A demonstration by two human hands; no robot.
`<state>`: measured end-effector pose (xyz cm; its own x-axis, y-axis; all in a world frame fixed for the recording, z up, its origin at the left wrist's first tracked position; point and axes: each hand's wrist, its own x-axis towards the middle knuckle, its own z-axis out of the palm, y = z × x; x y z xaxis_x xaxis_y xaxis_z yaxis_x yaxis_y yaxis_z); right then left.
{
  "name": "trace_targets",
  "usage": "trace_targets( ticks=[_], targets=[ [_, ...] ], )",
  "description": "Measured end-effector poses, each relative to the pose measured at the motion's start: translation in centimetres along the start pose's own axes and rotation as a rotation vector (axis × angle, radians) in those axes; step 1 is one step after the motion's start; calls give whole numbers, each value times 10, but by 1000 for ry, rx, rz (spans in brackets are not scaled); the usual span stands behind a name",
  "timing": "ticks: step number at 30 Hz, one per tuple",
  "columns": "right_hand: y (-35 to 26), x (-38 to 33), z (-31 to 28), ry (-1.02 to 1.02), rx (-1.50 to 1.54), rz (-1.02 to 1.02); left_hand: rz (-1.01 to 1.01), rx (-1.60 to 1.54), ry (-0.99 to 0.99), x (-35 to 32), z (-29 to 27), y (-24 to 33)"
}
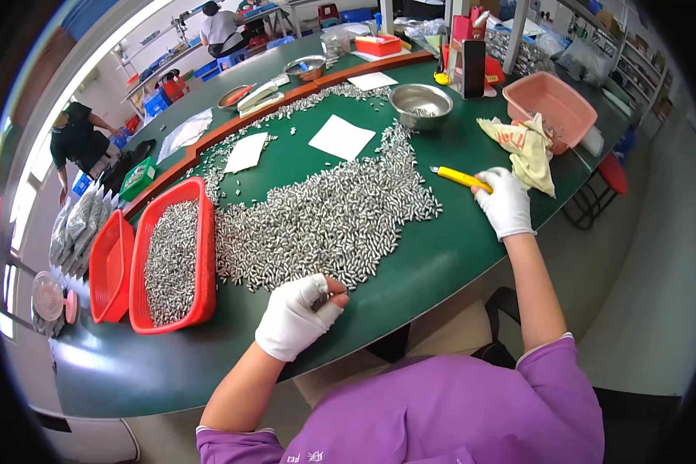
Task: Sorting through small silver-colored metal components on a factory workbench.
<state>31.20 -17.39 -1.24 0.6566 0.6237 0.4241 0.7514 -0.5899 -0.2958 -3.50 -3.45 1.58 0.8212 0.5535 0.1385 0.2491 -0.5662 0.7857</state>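
A yellow box cutter (pixel 458 177) is gripped in my right hand (pixel 506 203), its tip pointing left above the green table. My left hand (pixel 298 315) is at the near edge of a wide pile of small silvery metal pieces (pixel 317 224). Its fingers are curled toward the thumb, and whatever may be between them is too small to make out. Both hands wear white gloves with some bare fingertips showing. A red plastic basket (pixel 208 255) filled with the same metal pieces stands left of the pile. Beyond the pile lie white paper squares (pixel 342 138).
A second red basket (pixel 110 271) sits farther left. At the back are a steel bowl (pixel 421 102) and an upright phone (pixel 473 69). A pink basin (pixel 550 108) and a crumpled yellowish cloth (pixel 530 155) are at the right. A raised brown strip (pixel 267 108) borders the far side.
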Motion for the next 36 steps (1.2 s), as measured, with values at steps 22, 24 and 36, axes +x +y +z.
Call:
trace_targets(
  ticks=[22,24,36],
  targets=[
    [-88,-155,-56,-598,569,-408,-219,301,179,-25,50,24],
    [-92,-154,-58,-586,540,-431,-193,285,201,-25,52,23],
    [-97,-155,-58,-590,470,-454,-210,278,194,-22,55,27]
  ],
)
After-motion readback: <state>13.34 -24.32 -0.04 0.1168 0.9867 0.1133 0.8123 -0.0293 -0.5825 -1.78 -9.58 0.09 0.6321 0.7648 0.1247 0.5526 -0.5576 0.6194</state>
